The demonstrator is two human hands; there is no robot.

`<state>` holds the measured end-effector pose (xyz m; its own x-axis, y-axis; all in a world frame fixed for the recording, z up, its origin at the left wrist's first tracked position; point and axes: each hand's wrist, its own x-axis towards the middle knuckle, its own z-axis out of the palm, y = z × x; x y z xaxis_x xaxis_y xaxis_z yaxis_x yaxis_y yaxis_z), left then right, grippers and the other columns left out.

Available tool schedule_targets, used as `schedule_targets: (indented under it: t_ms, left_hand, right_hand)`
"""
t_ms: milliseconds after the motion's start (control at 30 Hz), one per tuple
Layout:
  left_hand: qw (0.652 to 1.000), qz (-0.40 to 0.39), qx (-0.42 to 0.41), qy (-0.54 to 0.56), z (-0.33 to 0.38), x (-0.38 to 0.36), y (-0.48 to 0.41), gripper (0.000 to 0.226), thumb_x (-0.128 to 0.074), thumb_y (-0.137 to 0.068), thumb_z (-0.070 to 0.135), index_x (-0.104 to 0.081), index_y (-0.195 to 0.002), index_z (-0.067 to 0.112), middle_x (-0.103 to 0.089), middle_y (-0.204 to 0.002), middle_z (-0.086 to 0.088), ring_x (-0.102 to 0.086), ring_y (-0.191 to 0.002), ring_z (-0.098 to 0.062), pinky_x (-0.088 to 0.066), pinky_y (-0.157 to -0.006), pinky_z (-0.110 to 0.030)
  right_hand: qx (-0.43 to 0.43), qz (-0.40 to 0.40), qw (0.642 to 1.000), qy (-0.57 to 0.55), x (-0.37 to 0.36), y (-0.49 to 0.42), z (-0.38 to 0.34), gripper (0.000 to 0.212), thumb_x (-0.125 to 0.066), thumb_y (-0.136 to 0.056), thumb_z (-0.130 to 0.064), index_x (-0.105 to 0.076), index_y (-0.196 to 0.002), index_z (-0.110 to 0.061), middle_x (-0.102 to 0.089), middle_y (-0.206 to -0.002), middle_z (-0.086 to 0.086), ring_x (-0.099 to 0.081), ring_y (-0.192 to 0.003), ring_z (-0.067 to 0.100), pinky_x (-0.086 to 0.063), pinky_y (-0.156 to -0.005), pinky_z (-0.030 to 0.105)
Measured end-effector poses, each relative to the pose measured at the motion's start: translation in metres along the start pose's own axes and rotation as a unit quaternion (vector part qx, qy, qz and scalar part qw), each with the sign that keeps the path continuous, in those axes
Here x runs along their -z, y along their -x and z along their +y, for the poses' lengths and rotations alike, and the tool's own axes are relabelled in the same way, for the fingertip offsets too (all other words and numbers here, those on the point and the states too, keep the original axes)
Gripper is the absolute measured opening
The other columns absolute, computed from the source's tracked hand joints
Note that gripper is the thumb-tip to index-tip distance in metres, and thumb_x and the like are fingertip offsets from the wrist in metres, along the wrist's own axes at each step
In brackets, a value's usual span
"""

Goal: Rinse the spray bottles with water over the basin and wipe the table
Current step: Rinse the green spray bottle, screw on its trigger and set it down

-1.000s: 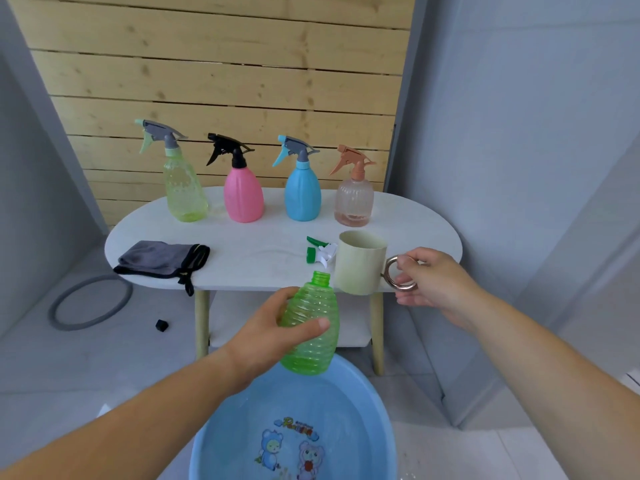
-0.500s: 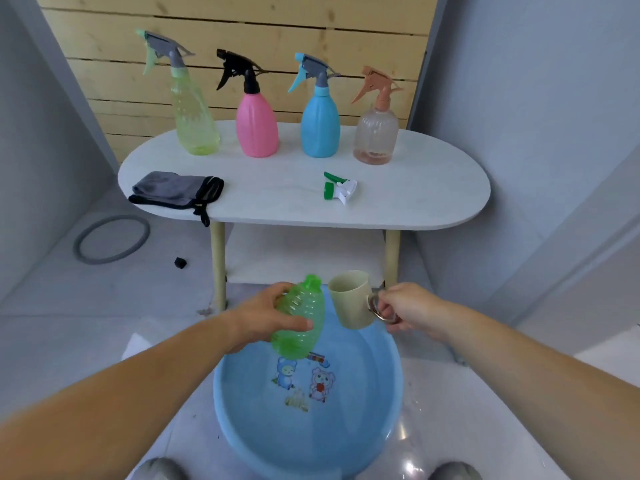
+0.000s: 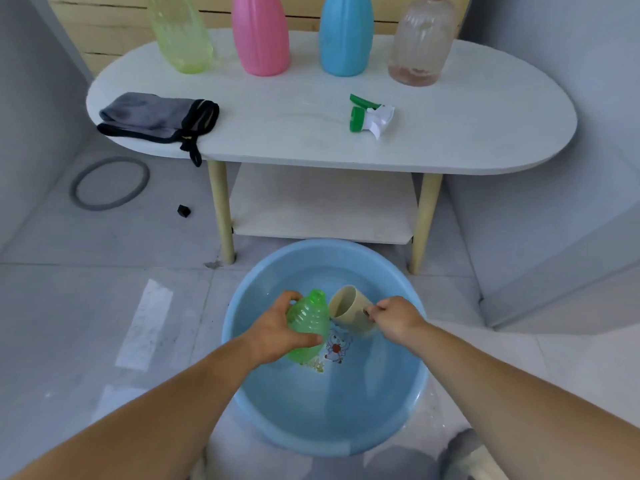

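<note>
Left hand grip wrapped round capless green bottle, tilted, neck toward 1 o'clock, over blue basin on the floor. Right hand grip pinching handle of beige cup, tipped, mouth just beside bottle neck. Desk at basin's 12 o'clock: grey cloth at 9 o'clock end, sprayer head toward 3 o'clock.

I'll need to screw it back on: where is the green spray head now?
The green spray head lies on the white table, right of centre in the head view, in front of the blue bottle.
</note>
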<state>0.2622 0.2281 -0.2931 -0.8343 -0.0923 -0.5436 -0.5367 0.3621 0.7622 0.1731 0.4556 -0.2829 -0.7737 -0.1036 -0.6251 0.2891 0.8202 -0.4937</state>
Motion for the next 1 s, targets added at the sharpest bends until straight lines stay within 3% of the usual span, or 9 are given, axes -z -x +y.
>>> schedule_targets:
  t_ms: [133,267,367,633,867,1000]
  left_hand:
    - [1.0,0.001,0.014,0.009,-0.014,0.0,-0.003,0.071,-0.094,-0.068,0.023,-0.047,-0.118,0.041,-0.062,-0.12,0.002,-0.07,-0.101,-0.02,-0.062,-0.087,-0.041]
    - [1.0,-0.004,0.013,0.017,-0.016,-0.005,-0.005,0.071,-0.093,-0.071,0.019,-0.046,-0.12,0.039,-0.061,-0.119,0.002,-0.069,-0.1,-0.018,-0.061,-0.078,-0.03]
    - [1.0,-0.002,0.01,0.03,-0.018,-0.005,-0.007,0.069,-0.094,-0.069,0.021,-0.047,-0.114,0.041,-0.061,-0.12,0.001,-0.069,-0.102,-0.019,-0.061,-0.081,-0.032]
    - [0.999,0.0,0.021,0.043,-0.026,-0.001,-0.005,0.071,-0.094,-0.061,0.031,-0.048,-0.114,0.044,-0.06,-0.12,0.001,-0.068,-0.103,-0.021,-0.063,-0.085,-0.043]
    - [0.999,-0.001,0.016,0.042,-0.025,0.0,-0.004,0.071,-0.092,-0.074,0.019,-0.047,-0.126,0.034,-0.06,-0.12,0.001,-0.066,-0.098,-0.014,-0.06,-0.073,-0.027]
    - [0.999,0.013,0.016,0.042,-0.025,0.001,-0.004,0.072,-0.094,-0.071,0.022,-0.048,-0.123,0.037,-0.061,-0.119,0.001,-0.068,-0.101,-0.02,-0.064,-0.08,-0.039]
  right_hand:
    - [0.0,0.013,0.998,0.055,-0.013,-0.006,0.002,0.041,-0.047,-0.1,-0.036,-0.047,-0.063,-0.018,-0.05,-0.064,0.0,-0.05,-0.063,0.02,-0.038,-0.054,0.028]
    - [0.005,0.008,0.997,0.077,-0.016,-0.012,-0.003,0.039,-0.044,-0.101,-0.037,-0.049,-0.069,-0.016,-0.055,-0.073,0.003,-0.056,-0.074,0.024,-0.043,-0.064,0.029]
    - [0.002,0.012,0.996,0.085,-0.016,-0.017,-0.009,0.038,-0.043,-0.101,-0.037,-0.048,-0.069,-0.017,-0.057,-0.079,0.005,-0.057,-0.08,0.025,-0.044,-0.067,0.03]
    - [0.0,0.025,0.995,0.095,-0.014,-0.026,-0.017,0.04,-0.042,-0.102,-0.036,-0.046,-0.068,-0.015,-0.053,-0.07,0.001,-0.052,-0.069,0.02,-0.038,-0.056,0.029]
    - [0.014,0.023,0.994,0.109,-0.018,-0.029,-0.021,0.042,-0.043,-0.101,-0.036,-0.044,-0.065,-0.016,-0.051,-0.068,0.002,-0.051,-0.07,0.022,-0.037,-0.056,0.028]
    - [0.01,0.021,0.994,0.102,-0.019,-0.03,-0.023,0.041,-0.043,-0.101,-0.036,-0.044,-0.065,-0.016,-0.05,-0.068,0.001,-0.049,-0.066,0.02,-0.035,-0.052,0.028]
